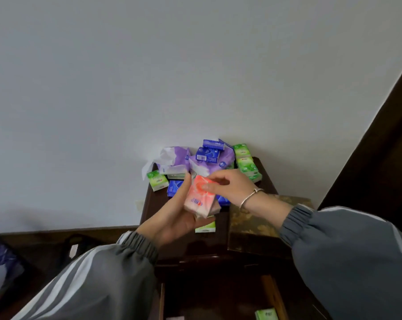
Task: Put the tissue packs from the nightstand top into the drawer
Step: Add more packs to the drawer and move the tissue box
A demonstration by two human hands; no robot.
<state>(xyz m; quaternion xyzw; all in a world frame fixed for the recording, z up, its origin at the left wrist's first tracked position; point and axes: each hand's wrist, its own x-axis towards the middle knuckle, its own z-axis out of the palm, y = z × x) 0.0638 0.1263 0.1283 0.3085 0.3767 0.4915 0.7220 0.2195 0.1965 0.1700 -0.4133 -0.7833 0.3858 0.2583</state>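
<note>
Head view here: the pink tissue pack (201, 196) is up off the nightstand (209, 245), held over its top by both hands. The left hand (172, 220) cups it from below with the thumb up along its side, while the right hand (230, 185), wearing a silver bracelet (250, 196), pinches it from above. Behind them sits the rest of the pile: blue packs (208, 154), green packs (246, 162) and purple soft packs (176, 158), pushed back near the wall. Down below, the drawer (218, 299) is pulled open – one green pack (265, 314) is already lying in it.
</note>
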